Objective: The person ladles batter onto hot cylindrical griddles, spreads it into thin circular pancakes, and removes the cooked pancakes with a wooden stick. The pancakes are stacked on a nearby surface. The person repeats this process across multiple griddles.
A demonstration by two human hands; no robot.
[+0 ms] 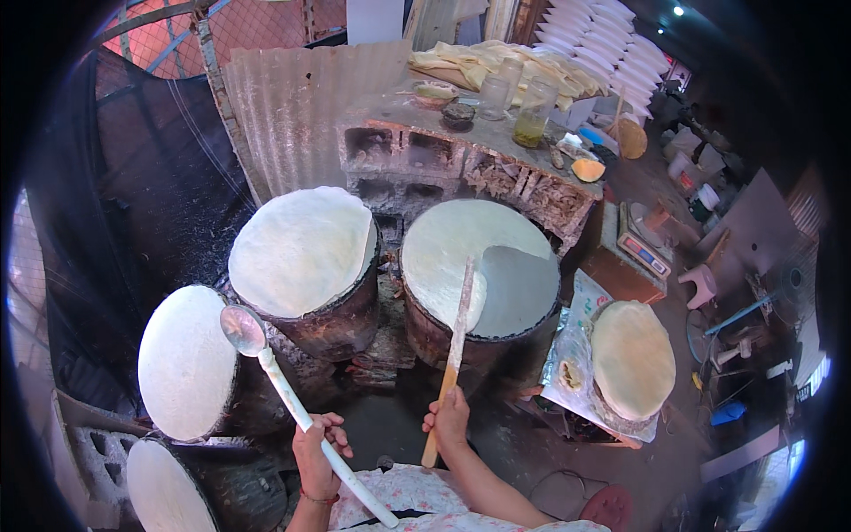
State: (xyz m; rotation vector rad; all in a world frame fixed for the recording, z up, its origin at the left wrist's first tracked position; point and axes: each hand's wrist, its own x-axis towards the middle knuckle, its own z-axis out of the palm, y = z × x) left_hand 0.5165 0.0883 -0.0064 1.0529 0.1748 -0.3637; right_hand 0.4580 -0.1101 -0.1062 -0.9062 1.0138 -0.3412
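Observation:
My right hand (pixel 448 419) grips a long flat wooden spatula (pixel 460 319), whose blade lies across the batter on a round drum-top griddle (pixel 522 286). Pale batter (pixel 442 246) coats the left and back of this griddle, while its front right shows bare grey surface. In my left hand (pixel 320 452) is a ladle (pixel 292 399) with a long white handle. The ladle's metal bowl (pixel 244 330) is raised and overlaps the edges of two neighbouring drums in view. A pale round flatbread (pixel 302 253), its edge uneven, covers the drum griddle at centre left.
Two more white-topped drums (pixel 187 362) (pixel 166 489) stand at left. Round flatbreads (pixel 633 359) are stacked at right beside a plastic bag (pixel 573 372). Behind, a cinder-block ledge (pixel 425 153) bears glass jars (pixel 535 113) and a cut orange piece (pixel 588 170). A digital scale (pixel 643 249) sits right.

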